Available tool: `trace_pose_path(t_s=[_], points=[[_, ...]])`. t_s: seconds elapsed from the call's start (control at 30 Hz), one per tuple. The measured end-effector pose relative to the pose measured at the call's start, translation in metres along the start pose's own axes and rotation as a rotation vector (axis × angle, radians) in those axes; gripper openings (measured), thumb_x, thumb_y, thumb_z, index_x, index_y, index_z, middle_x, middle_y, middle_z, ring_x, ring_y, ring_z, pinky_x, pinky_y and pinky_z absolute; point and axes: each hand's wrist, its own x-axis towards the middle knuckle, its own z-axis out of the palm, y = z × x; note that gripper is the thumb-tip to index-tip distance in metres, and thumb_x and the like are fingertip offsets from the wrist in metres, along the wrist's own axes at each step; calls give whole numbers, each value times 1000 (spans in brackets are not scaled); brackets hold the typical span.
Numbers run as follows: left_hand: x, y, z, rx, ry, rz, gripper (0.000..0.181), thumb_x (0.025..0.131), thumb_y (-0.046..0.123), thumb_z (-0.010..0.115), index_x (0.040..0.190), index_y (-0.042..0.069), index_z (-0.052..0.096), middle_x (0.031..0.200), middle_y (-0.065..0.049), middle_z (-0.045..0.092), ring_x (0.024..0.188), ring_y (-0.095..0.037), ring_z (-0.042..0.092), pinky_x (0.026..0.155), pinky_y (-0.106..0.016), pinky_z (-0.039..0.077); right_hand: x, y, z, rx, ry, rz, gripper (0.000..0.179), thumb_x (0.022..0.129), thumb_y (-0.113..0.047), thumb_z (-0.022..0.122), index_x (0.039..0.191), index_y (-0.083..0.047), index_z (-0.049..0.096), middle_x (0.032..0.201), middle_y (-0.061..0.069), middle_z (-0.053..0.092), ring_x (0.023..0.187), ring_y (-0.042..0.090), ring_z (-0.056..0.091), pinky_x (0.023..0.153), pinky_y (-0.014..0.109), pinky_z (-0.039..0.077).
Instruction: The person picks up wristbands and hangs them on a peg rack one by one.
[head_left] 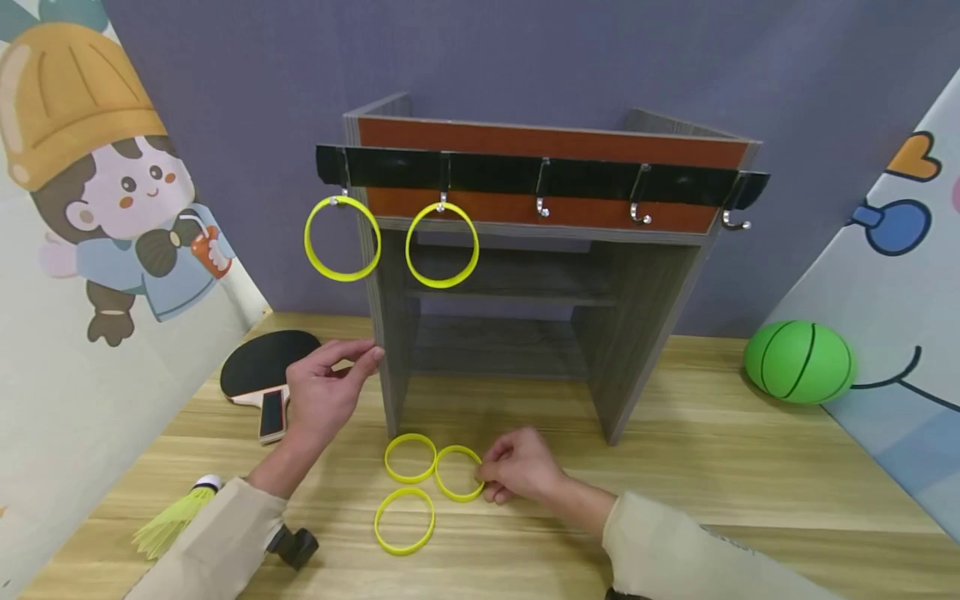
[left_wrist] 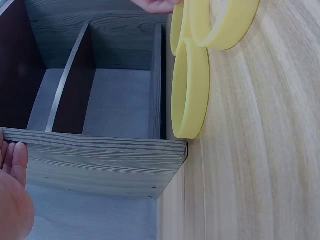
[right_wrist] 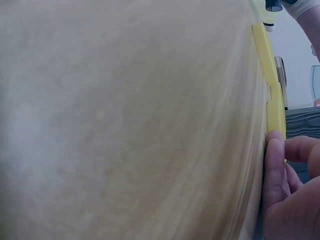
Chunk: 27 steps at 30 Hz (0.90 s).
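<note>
Two yellow rings hang from the first two hooks of a black hook rail (head_left: 491, 171) on the front of a small grey wooden shelf (head_left: 652, 317): the left ring (head_left: 342, 276) and the second ring (head_left: 442, 283). Three more lie on the table. My right hand (head_left: 525, 467) pinches the edge of the rightmost of these, a yellow ring (head_left: 459, 497); the right wrist view shows finger and thumb on it. Beside it lie a far ring (head_left: 410, 479) and a near ring (head_left: 403, 550). My left hand (head_left: 326, 392) holds the front edge of the shelf's left side panel, fingers along its outer face.
A table tennis bat (head_left: 270, 367) with a dark rectangle on its handle and a yellow shuttlecock (head_left: 176, 517) lie on the left. A green ball (head_left: 800, 362) sits at the right by the wall. Three more hooks on the rail carry nothing.
</note>
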Motion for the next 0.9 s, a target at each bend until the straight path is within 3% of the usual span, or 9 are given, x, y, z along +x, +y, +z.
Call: trace_pose_path(t_s=[0.2,0.53,0.9], points=[[-2,-15,-1,-20,9,3,15,75,-15,72,88,-7,72,76,-17,66,63,-14,65,59,-21,55,-4,0,-1,53,-5,-7,11,74,6,68,82,7,60,62,13,62,50,16,62,48,29,55],[-2,-16,-1,-33,19,26,15,75,-16,72,87,-7,73,75,-18,66,64,-10,66,58,-20,55,-13,2,-3,119,5,-66,13,73,10,65,85,11,62,67,13,63,56,20,65,53,31,57],[-2,-16,-1,-9,11,21,15,76,-14,72,88,-6,73,76,-16,66,64,-10,65,57,-20,55,-30,1,-12,235,10,-35,17,74,11,64,90,15,58,72,15,60,63,24,67,61,33,58]])
